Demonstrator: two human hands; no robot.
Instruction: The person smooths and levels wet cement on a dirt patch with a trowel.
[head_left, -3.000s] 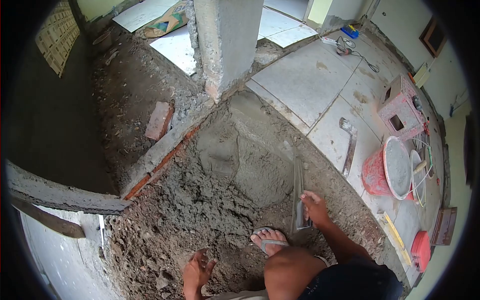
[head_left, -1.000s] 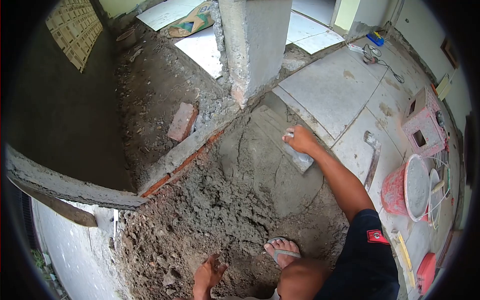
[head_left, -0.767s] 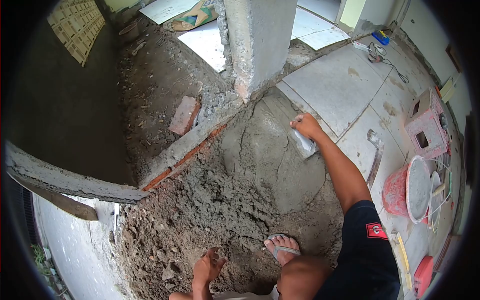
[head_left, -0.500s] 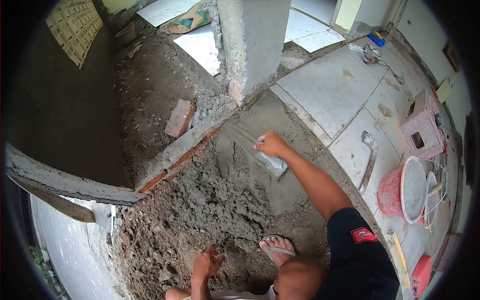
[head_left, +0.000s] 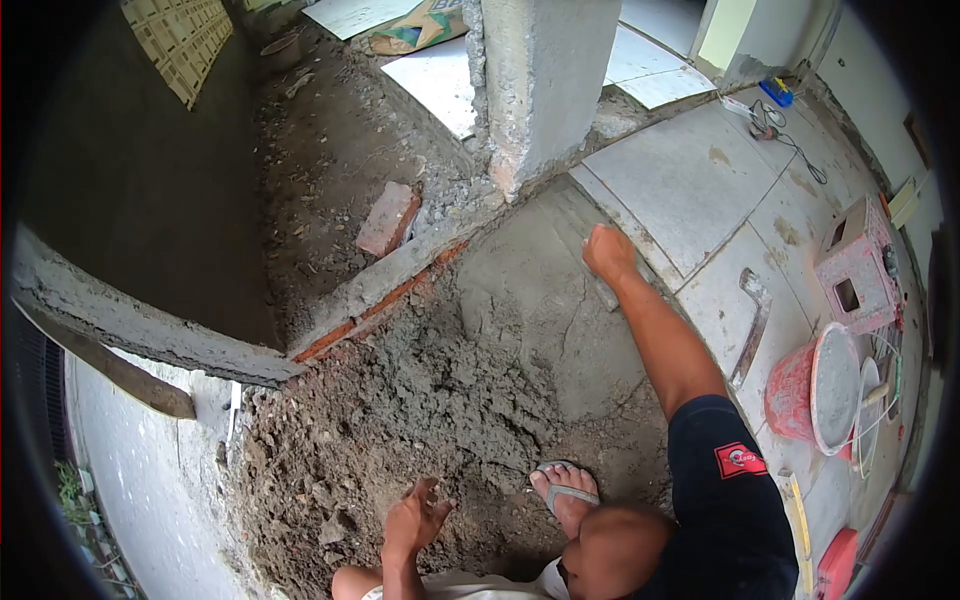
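My right hand (head_left: 610,254) is closed around a trowel (head_left: 604,290), seen nearly edge-on and mostly hidden under the hand. It rests at the right side of the smoothed wet mortar (head_left: 520,270), close to the tile edge. Rough, lumpy mortar (head_left: 450,400) lies nearer to me, left of the smooth part. Over the loose soil (head_left: 300,470), my left hand (head_left: 416,516) hangs near my knee with its fingers curled apart and nothing in them.
A concrete pillar (head_left: 545,90) stands ahead, with a low curb (head_left: 370,292) running left from it. One brick (head_left: 388,218) lies beyond the curb. On the right tiles are a red bucket (head_left: 795,395), a metal bar (head_left: 752,330) and a mortar-stained box (head_left: 858,270).
My right hand has moved right with the trowel, toward the tile edge, and the trowel has tilted. The mortar it left looks smoother. The view has shifted slightly.
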